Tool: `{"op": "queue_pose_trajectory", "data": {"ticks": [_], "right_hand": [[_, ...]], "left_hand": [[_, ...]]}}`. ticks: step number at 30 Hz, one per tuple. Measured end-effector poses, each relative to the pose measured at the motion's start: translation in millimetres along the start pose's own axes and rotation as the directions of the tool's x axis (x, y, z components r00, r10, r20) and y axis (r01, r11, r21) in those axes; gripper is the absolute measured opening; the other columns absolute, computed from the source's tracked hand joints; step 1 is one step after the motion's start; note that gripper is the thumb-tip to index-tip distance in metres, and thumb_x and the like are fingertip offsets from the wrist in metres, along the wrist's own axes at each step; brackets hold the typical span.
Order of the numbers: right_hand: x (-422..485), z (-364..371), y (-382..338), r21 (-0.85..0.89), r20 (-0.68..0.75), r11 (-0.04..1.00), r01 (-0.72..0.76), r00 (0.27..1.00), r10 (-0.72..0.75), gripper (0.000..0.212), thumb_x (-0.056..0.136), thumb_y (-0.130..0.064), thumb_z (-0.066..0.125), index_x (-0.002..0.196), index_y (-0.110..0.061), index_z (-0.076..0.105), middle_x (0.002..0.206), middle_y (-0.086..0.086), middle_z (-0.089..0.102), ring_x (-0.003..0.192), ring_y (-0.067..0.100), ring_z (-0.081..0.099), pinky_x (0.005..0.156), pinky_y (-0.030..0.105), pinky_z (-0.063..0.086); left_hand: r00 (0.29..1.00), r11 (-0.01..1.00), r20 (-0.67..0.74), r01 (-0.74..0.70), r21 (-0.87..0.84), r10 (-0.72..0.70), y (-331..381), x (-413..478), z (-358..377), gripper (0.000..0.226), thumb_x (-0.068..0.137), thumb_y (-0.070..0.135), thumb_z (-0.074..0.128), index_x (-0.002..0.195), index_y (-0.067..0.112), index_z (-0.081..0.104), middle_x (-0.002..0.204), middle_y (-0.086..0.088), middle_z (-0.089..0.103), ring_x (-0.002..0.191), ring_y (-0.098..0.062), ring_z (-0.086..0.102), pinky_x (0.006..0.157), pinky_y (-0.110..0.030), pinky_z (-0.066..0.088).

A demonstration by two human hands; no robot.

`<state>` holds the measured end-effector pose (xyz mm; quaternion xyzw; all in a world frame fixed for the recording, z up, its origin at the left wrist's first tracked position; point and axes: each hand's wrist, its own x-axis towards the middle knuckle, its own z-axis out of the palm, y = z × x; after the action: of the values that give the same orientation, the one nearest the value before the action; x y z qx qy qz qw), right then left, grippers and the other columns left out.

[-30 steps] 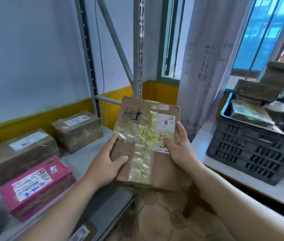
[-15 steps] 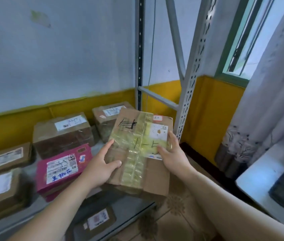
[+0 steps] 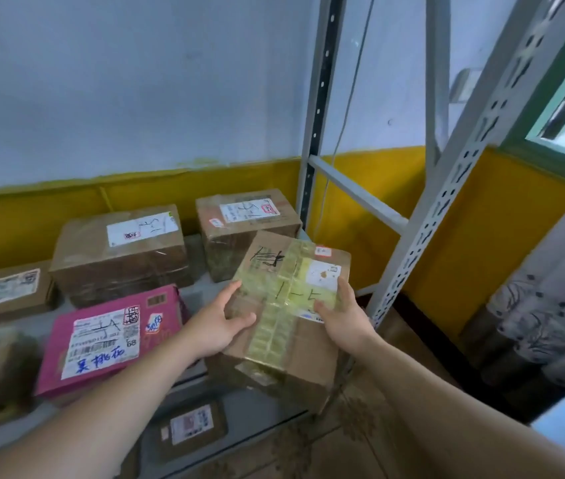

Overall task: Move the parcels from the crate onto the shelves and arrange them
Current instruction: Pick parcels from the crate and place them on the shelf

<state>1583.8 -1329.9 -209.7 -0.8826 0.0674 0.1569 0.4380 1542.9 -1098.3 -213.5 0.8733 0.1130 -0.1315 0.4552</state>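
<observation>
A brown cardboard parcel (image 3: 288, 316) crossed with yellowed tape is gripped on both sides. My left hand (image 3: 220, 328) grips its left edge and my right hand (image 3: 341, 318) its right edge. The parcel hangs tilted over the right front end of the grey shelf (image 3: 205, 288). On the shelf lie a pink parcel (image 3: 112, 337) and two brown boxes with white labels (image 3: 122, 250) (image 3: 243, 226) behind it. The crate is out of view.
More brown parcels (image 3: 1, 292) lie at the shelf's left. A small labelled parcel (image 3: 189, 426) sits on the lower shelf. Perforated metal uprights (image 3: 447, 202) and a diagonal brace stand right of the held parcel. A curtain (image 3: 543, 323) hangs at far right.
The view has swung left from the crate to the shelf. Both hands have carried the taped parcel toward the shelf's right end, and it now sits lower, by the pink parcel.
</observation>
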Motion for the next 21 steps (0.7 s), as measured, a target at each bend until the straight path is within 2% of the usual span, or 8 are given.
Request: {"op": "queue_pose_trajectory", "data": {"ticks": [2,6,8,11,14,17,19,21], "right_hand": [[15,-4,7,-0.011,0.048,1.0,0.005,0.999,-0.005,0.073,0.1,-0.041,0.052,0.156,-0.04,0.005,0.148,-0.005,0.047,0.121,0.024,0.056,0.095,0.035,0.049],[37,-12,18,-0.092,0.132,0.996,0.014,0.991,-0.002,0.071,0.1,-0.038,0.052,0.156,-0.038,0.009,0.149,-0.002,0.045,0.107,0.019,0.052,0.084,0.032,0.045],[48,-15,21,-0.148,0.141,0.988,0.034,0.99,-0.013,0.072,0.097,-0.042,0.053,0.156,-0.038,0.012,0.152,0.0,0.038,0.119,0.023,0.05,0.092,0.036,0.047],[68,-20,17,-0.317,0.121,0.939,0.134,0.988,-0.1,0.072,0.094,-0.048,0.052,0.155,-0.033,0.017,0.158,0.005,0.019,0.143,0.031,0.025,0.113,0.047,0.033],[89,-24,5,-0.493,0.142,0.828,0.267,0.964,-0.226,0.07,0.096,-0.05,0.05,0.155,-0.034,0.016,0.164,0.005,0.005,0.151,0.03,0.002,0.122,0.051,0.015],[116,-24,-10,-0.603,0.232,0.704,0.374,0.927,-0.293,0.069,0.095,-0.055,0.049,0.153,-0.039,0.016,0.166,0.002,-0.007,0.152,0.026,-0.013,0.123,0.049,0.0],[129,-23,-20,-0.66,0.289,0.627,0.413,0.911,-0.295,0.073,0.092,-0.064,0.047,0.154,-0.042,0.014,0.167,0.003,-0.004,0.153,0.028,-0.008,0.122,0.05,0.001],[137,-22,-24,-0.691,0.338,0.561,0.456,0.89,-0.308,0.077,0.089,-0.073,0.043,0.154,-0.044,0.013,0.166,0.003,0.01,0.151,0.03,0.008,0.121,0.052,0.009]], "left_hand": [[1.0,1.0,0.003,0.024,0.002,-0.024,1,9,6,0.077,0.09,0.039,0.063,0.151,0.041,0.016,0.148,0.002,0.042,0.121,-0.019,0.052,0.097,-0.033,0.046],[0.997,0.996,-0.021,0.08,0.041,-0.08,2,22,18,0.076,0.091,0.033,0.064,0.15,0.043,0.018,0.145,0.001,0.046,0.121,-0.019,0.053,0.101,-0.036,0.045],[0.994,0.994,-0.032,0.102,0.037,-0.101,3,26,23,0.074,0.092,0.033,0.063,0.149,0.045,0.018,0.147,0.002,0.044,0.124,-0.019,0.051,0.104,-0.038,0.044],[0.992,0.991,-0.038,0.121,0.056,-0.118,0,29,28,0.069,0.095,0.035,0.057,0.149,0.047,0.016,0.15,0.004,0.041,0.127,-0.019,0.049,0.106,-0.038,0.042],[0.989,0.987,-0.074,0.133,0.09,-0.126,0,28,32,0.063,0.097,0.036,0.052,0.149,0.046,0.019,0.152,0.003,0.037,0.131,-0.02,0.045,0.109,-0.039,0.038],[0.977,0.977,-0.189,0.134,0.166,-0.101,6,24,38,0.058,0.097,0.037,0.052,0.149,0.04,0.027,0.152,0.001,0.035,0.132,-0.019,0.044,0.109,-0.037,0.036],[0.959,0.955,-0.267,0.158,0.25,-0.089,10,19,44,0.056,0.098,0.04,0.049,0.15,0.035,0.028,0.155,-0.001,0.029,0.135,-0.022,0.04,0.111,-0.036,0.032],[0.952,0.918,-0.284,0.213,0.336,-0.117,12,13,52,0.063,0.096,0.052,0.044,0.152,0.036,0.02,0.16,-0.001,0.017,0.142,-0.025,0.028,0.114,-0.041,0.028]]}}
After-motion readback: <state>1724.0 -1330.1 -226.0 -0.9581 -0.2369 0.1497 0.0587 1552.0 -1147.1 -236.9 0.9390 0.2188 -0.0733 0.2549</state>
